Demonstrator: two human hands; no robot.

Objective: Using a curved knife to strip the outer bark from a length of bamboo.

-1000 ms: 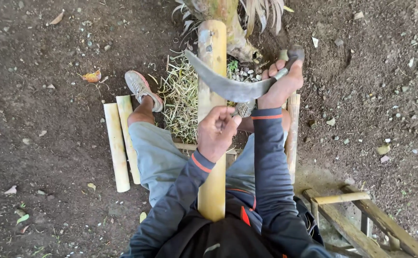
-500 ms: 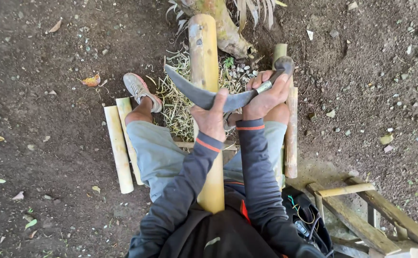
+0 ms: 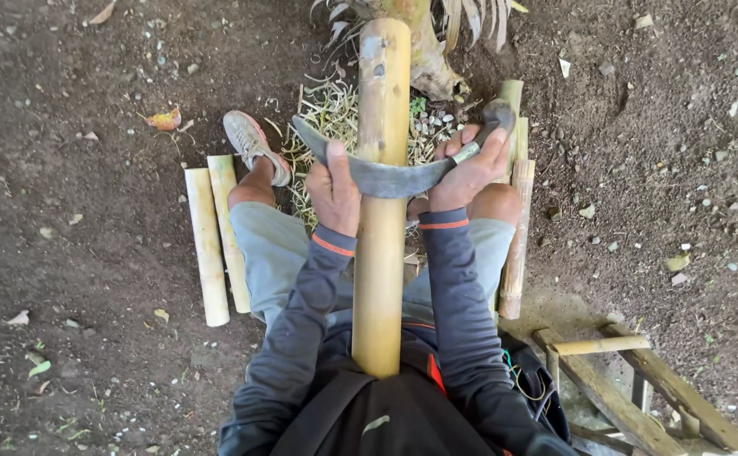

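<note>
view from above a seated person working a long bamboo pole (image 3: 381, 253) that runs away from the body between the knees, its far end near a palm stump (image 3: 424, 51). a curved blade (image 3: 386, 176) lies crosswise on the pole's upper surface, edge touching the bamboo. the left hand (image 3: 333, 192) is closed over the blade's pointed end, fingers wrapped down over the metal just left of the pole, thumb on top. the right hand (image 3: 468, 173) is clenched around the blade's handle (image 3: 491, 122) just right of the pole (the dark butt of the handle sticks out beyond the knuckles). both forearms wear dark sleeves with an orange cuff band.

beyond the fingertips of both hands lies a heap of pale shavings (image 3: 327, 114) on the bare earth, spreading to either side of the pole. left of the left hand's fingers, a foot in a grey shoe (image 3: 251, 143) rests on the ground, and further left two short bamboo lengths (image 3: 217, 241) lie side by side, touching. right of the right hand's fingers, more bamboo pieces (image 3: 516, 228) lie parallel to the pole, close beside the right knee. behind the right elbow, at lower right, stands part of a wooden frame (image 3: 639, 380). dry leaves (image 3: 164, 120) are scattered over the soil.
</note>
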